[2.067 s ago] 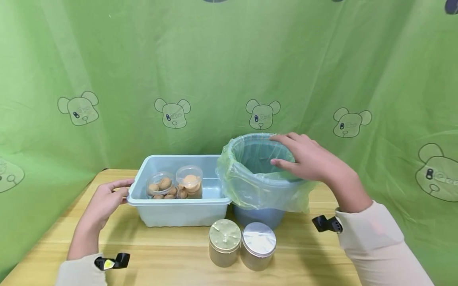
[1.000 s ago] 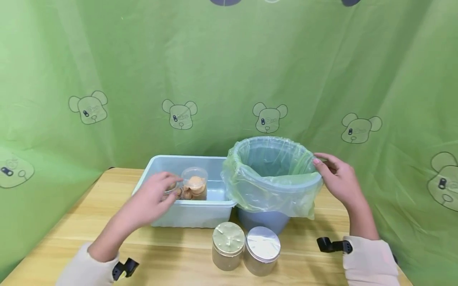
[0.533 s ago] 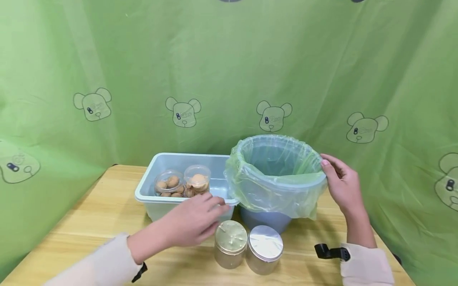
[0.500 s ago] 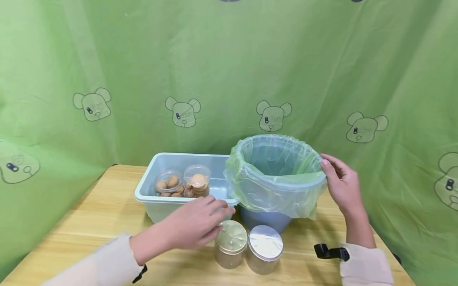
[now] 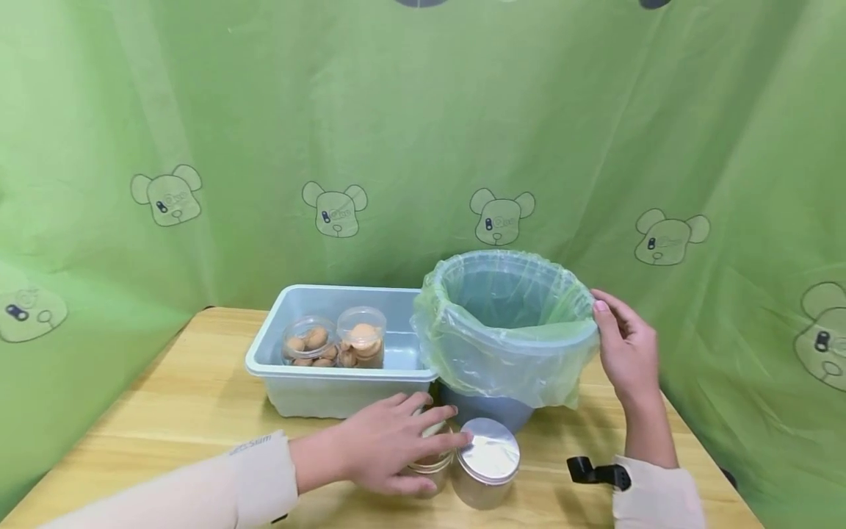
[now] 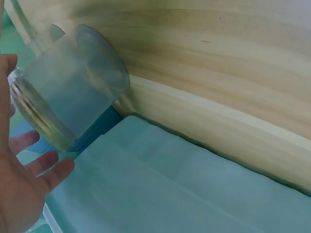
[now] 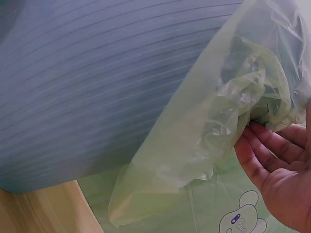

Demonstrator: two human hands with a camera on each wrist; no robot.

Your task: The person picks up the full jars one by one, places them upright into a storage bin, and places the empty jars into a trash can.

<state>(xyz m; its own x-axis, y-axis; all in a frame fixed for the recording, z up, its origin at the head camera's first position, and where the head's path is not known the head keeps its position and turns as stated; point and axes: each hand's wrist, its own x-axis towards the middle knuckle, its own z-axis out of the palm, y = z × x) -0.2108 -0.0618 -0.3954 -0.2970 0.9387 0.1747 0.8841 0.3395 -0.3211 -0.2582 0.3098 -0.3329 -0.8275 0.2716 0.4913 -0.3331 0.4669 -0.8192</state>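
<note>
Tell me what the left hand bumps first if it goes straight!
The left hand would probably bump the round, see-through, silver-lidded jar; one fingertip overlaps its lid, but depth is unclear.

There are two hands (image 5: 396,444), one blue bin (image 5: 487,410), one thin green bag (image 5: 509,371), two shiny-topped jars (image 5: 489,461), two clear pots (image 5: 361,316), one pale blue box (image 5: 344,395) and one wooden worktop (image 5: 192,397).
</note>
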